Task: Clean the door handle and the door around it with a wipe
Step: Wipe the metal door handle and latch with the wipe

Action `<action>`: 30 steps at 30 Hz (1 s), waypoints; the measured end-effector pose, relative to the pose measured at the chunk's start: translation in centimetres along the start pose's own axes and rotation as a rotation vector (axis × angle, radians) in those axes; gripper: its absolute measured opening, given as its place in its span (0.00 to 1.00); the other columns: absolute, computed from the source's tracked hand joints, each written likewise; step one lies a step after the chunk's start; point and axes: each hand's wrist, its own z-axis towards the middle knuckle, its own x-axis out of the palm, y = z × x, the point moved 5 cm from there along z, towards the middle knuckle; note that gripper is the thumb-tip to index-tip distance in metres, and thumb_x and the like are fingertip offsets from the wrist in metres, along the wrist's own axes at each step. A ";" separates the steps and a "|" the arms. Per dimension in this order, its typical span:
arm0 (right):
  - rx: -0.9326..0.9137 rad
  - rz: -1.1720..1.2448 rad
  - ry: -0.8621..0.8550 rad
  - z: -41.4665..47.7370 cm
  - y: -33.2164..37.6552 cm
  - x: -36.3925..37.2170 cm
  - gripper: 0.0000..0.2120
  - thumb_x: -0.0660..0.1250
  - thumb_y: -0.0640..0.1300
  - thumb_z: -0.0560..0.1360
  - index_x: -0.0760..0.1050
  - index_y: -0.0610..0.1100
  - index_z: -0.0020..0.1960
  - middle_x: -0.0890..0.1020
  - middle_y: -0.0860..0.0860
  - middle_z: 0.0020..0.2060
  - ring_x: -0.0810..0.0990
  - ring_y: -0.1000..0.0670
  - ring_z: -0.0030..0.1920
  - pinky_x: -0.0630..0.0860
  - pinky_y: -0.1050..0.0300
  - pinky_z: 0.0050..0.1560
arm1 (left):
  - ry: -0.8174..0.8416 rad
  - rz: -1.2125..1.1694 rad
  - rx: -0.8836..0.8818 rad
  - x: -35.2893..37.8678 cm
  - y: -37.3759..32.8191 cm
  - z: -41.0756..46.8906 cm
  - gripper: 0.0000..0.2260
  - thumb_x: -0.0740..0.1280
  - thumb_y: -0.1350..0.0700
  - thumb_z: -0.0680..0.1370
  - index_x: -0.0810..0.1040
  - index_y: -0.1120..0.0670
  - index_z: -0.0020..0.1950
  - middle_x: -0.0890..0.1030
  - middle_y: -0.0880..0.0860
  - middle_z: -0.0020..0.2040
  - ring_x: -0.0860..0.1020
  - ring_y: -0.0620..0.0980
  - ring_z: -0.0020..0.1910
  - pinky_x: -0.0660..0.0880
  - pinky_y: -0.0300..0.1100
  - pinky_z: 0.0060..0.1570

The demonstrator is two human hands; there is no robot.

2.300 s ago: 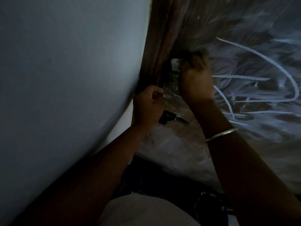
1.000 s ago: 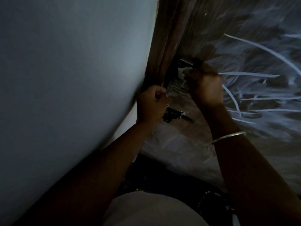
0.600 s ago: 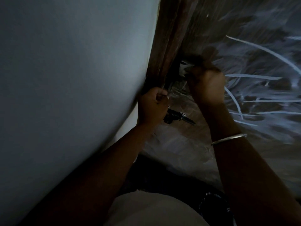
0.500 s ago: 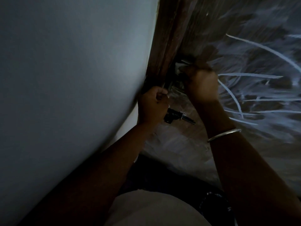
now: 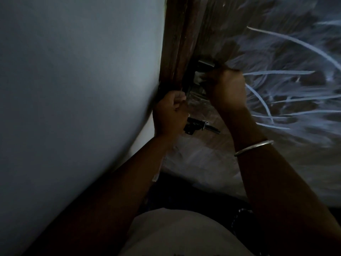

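Observation:
The scene is dim. A dark wooden door [image 5: 230, 34] with pale scribbled streaks stands ahead on the right. My right hand [image 5: 226, 87] is closed on a white wipe [image 5: 198, 78] and presses it against the metal door handle [image 5: 205, 64] near the door's edge. My left hand [image 5: 170, 115] is fisted around the door's edge just below. What my left hand holds is partly hidden. A small dark metal latch [image 5: 199, 125] sticks out of the door beside my left hand.
A pale blue wall [image 5: 73, 80] fills the left side, right up to the brown door frame [image 5: 177, 43]. A metal bangle [image 5: 253, 147] rings my right wrist. My light shirt [image 5: 175, 233] shows at the bottom.
My right hand with the wipe has rubbed up and down over the handle area in small strokes. My left hand has stayed on the door's edge.

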 end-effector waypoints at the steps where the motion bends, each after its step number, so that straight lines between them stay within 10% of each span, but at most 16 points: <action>1: 0.006 0.035 -0.079 -0.3 -0.3 -0.8 0.10 0.65 0.40 0.76 0.80 0.39 0.54 0.83 0.40 0.50 0.82 0.42 0.49 0.74 0.53 0.50 | -0.007 -0.001 -0.001 -0.1 0.0 0.0 0.08 0.67 0.63 0.73 0.79 0.59 0.51 0.80 0.49 0.45 0.78 0.43 0.44 0.74 0.27 0.44; 11: 0.141 0.143 -0.151 -1.0 -1.5 -0.9 0.09 0.67 0.40 0.73 0.81 0.40 0.52 0.84 0.41 0.48 0.83 0.42 0.46 0.78 0.50 0.48 | -0.006 0.035 -0.020 -0.2 0.4 -0.4 0.08 0.67 0.63 0.73 0.79 0.59 0.52 0.82 0.55 0.49 0.79 0.46 0.46 0.76 0.39 0.48; 23: 0.306 0.159 -0.189 -2.9 -4.6 -3.0 0.12 0.65 0.48 0.76 0.80 0.43 0.54 0.84 0.43 0.46 0.82 0.47 0.43 0.78 0.53 0.44 | -0.010 0.054 -0.017 0.1 0.4 -0.5 0.09 0.66 0.64 0.74 0.79 0.60 0.54 0.82 0.56 0.50 0.78 0.46 0.47 0.72 0.26 0.44; 28: 0.090 0.239 -0.130 -3.0 -1.4 -2.2 0.10 0.65 0.37 0.75 0.81 0.41 0.54 0.83 0.44 0.51 0.79 0.54 0.49 0.68 0.77 0.49 | 0.002 0.060 0.010 0.2 0.0 -0.7 0.09 0.67 0.63 0.74 0.78 0.61 0.54 0.82 0.57 0.51 0.77 0.45 0.48 0.70 0.22 0.45; 30: 0.035 0.194 -0.137 -3.0 0.1 -1.7 0.11 0.64 0.35 0.74 0.80 0.38 0.54 0.82 0.40 0.51 0.80 0.48 0.49 0.68 0.70 0.48 | -0.007 0.072 0.023 0.2 -0.1 -0.7 0.09 0.67 0.63 0.74 0.78 0.62 0.54 0.82 0.58 0.51 0.77 0.45 0.48 0.69 0.20 0.44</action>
